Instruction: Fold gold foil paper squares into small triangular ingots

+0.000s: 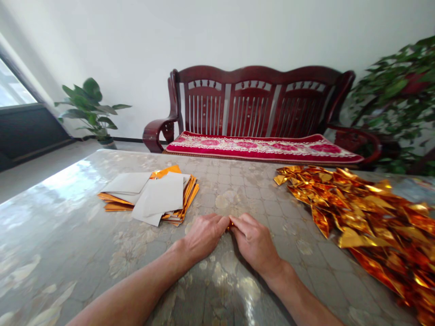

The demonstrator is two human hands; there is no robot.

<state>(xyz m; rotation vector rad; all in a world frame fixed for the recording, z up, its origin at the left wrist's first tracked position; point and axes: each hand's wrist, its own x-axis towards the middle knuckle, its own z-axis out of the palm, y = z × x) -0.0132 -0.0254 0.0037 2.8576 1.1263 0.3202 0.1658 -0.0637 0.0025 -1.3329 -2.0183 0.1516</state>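
Observation:
My left hand (207, 233) and my right hand (254, 240) meet low over the middle of the table, fingers closed and fingertips nearly touching. Between them a small bit of shiny gold foil paper (229, 224) shows; my fingers hide the rest of it. Left of my hands lies a loose stack of foil paper sheets (165, 194), pale backs up with gold-orange edges showing. To the right spreads a large heap of folded gold foil paper pieces (370, 213).
The table (217, 181) has a glossy, patterned cover. Beyond it stands a dark red wooden bench (253, 104) with a red floral cushion (261, 147). A potted plant (91, 108) stands at the back left, and leafy greenery (394, 95) at the right.

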